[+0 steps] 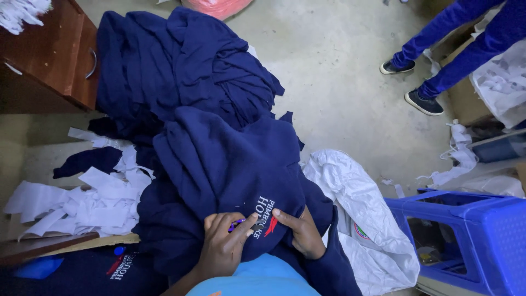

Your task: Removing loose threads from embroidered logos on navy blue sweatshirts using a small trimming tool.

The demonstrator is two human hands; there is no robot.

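A navy sweater (pixel 219 164) with a white and red embroidered emblem (pixel 264 219) lies over my lap. My left hand (pixel 224 246) rests on the cloth just left of the emblem, its fingers closed on a small purple tool (pixel 236 225); most of the tool is hidden by the fingers. My right hand (pixel 303 234) pinches the sweater's fabric right beside the emblem, its index finger touching the stitching. A light blue garment (pixel 257 279) on my body shows at the bottom edge.
A heap of navy garments (pixel 175 60) lies behind the sweater. White scraps (pixel 93 200) lie left, below a brown wooden drawer unit (pixel 52 52). A white cloth (pixel 359 208) and blue plastic crate (pixel 466 235) sit right. Another person's legs (pixel 444 49) stand top right.
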